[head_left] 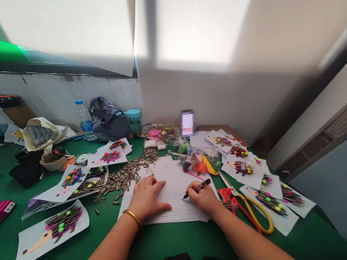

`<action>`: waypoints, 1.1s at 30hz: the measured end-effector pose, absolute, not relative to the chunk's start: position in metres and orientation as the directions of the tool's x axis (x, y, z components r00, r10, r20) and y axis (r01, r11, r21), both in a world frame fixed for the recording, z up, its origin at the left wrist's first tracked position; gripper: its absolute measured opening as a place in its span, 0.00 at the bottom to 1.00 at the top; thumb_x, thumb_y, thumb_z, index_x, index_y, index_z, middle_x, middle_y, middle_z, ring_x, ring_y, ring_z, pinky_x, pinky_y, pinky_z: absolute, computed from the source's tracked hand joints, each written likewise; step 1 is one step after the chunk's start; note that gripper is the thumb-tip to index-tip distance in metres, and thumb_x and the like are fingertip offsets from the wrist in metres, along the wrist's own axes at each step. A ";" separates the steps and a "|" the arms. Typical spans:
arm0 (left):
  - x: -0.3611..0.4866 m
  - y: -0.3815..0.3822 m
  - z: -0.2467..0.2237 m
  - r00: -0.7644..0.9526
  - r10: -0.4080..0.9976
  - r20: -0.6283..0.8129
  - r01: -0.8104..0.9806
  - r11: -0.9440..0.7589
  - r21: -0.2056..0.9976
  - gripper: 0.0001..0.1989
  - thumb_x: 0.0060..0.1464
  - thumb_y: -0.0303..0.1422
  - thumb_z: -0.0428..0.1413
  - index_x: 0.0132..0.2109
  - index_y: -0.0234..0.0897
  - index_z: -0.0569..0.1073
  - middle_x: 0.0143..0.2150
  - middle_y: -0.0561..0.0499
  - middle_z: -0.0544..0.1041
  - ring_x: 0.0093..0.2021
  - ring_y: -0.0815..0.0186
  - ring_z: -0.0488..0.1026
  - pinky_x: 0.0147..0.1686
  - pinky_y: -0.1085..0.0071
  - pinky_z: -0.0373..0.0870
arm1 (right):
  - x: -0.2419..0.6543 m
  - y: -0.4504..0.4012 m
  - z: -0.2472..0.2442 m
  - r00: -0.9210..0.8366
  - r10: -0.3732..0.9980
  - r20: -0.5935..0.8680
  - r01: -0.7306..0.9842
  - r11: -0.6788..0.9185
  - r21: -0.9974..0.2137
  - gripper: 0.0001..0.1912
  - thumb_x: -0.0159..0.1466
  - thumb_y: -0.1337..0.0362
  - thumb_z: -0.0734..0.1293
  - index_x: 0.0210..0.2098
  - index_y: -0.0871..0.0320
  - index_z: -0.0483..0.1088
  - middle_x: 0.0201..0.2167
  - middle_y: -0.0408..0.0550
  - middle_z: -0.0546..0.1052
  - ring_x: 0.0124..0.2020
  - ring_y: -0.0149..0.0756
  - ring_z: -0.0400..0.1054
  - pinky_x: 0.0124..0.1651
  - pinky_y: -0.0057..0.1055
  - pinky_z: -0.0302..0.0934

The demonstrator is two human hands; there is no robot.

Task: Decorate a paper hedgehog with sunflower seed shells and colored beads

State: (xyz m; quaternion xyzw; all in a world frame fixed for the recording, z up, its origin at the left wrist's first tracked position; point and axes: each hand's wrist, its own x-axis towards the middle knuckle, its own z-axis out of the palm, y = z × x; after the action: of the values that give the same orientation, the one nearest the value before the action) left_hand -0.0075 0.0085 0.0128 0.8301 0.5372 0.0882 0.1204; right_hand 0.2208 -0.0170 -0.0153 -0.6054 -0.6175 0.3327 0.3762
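Observation:
A stack of white paper (176,216) lies on the green table in front of me. My left hand (147,198) rests on its left part, thumb and fingers spread, holding nothing. Closed round a black pen (204,184) is my right hand (202,198), with the pen tip at the sheet. Thin drawn lines, partly curved, show between the two hands. Sunflower seeds (126,175) are heaped beyond my left hand. To the right of the paper are scissors with red handles (250,218) and a yellow-handled pair (261,214).
Hedgehog pictures with seeds and coloured balls lie left (58,229) and right (269,202) on the green table (164,244). Clay packets (199,161) sit behind the paper. A water bottle (85,121), a blue bag (110,122) and a lit phone (187,122) stand near the wall.

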 end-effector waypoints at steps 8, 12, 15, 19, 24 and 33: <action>-0.008 0.009 0.011 0.409 0.912 0.027 0.870 -0.399 0.288 0.41 0.34 0.58 0.63 0.57 0.51 0.69 0.52 0.45 0.68 0.54 0.49 0.63 0.53 0.55 0.58 | 0.223 -0.016 -0.015 0.032 0.994 0.103 0.497 0.073 -0.865 0.11 0.57 0.63 0.59 0.25 0.57 0.72 0.24 0.44 0.76 0.29 0.36 0.69 0.32 0.29 0.60; -0.009 0.010 0.009 0.416 0.909 0.033 0.868 -0.407 0.284 0.42 0.34 0.59 0.62 0.58 0.51 0.69 0.52 0.45 0.68 0.54 0.48 0.62 0.54 0.55 0.58 | 0.223 -0.016 -0.017 0.037 0.992 0.124 0.487 0.091 -0.869 0.11 0.58 0.62 0.59 0.26 0.57 0.71 0.24 0.44 0.75 0.29 0.37 0.69 0.35 0.30 0.61; -0.010 0.010 0.008 0.420 0.907 0.041 0.866 -0.414 0.279 0.42 0.34 0.59 0.62 0.58 0.52 0.69 0.52 0.45 0.68 0.54 0.48 0.63 0.53 0.54 0.58 | 0.223 -0.016 -0.016 0.035 0.991 0.131 0.495 0.096 -0.863 0.10 0.58 0.62 0.59 0.27 0.57 0.71 0.25 0.44 0.76 0.31 0.37 0.70 0.35 0.30 0.62; -0.010 0.010 0.008 0.419 0.907 0.049 0.866 -0.415 0.280 0.42 0.34 0.59 0.62 0.57 0.52 0.69 0.52 0.44 0.68 0.54 0.48 0.63 0.53 0.54 0.59 | 0.222 -0.015 -0.015 0.031 0.991 0.130 0.507 0.097 -0.857 0.10 0.57 0.63 0.60 0.26 0.57 0.71 0.26 0.45 0.76 0.31 0.37 0.70 0.35 0.29 0.62; -0.009 0.010 0.011 0.415 0.909 0.031 0.867 -0.406 0.288 0.42 0.33 0.59 0.62 0.57 0.52 0.69 0.52 0.45 0.68 0.54 0.48 0.63 0.53 0.54 0.58 | 0.222 -0.015 -0.015 0.024 0.994 0.106 0.509 0.079 -0.857 0.10 0.56 0.64 0.60 0.24 0.57 0.71 0.24 0.44 0.76 0.29 0.37 0.69 0.32 0.28 0.61; -0.008 0.009 0.013 0.399 0.917 0.001 0.874 -0.380 0.303 0.42 0.33 0.58 0.63 0.57 0.52 0.70 0.52 0.45 0.68 0.55 0.48 0.62 0.54 0.55 0.57 | 0.224 -0.015 -0.018 0.045 0.994 0.101 0.497 0.065 -0.865 0.11 0.56 0.63 0.59 0.24 0.56 0.72 0.22 0.43 0.75 0.27 0.36 0.68 0.30 0.28 0.59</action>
State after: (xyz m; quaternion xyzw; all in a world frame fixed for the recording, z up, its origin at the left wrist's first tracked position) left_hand -0.0077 0.0095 0.0133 0.8263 0.5418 0.0845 0.1282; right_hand 0.2245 -0.0155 -0.0178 -0.6062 -0.6147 0.3158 0.3935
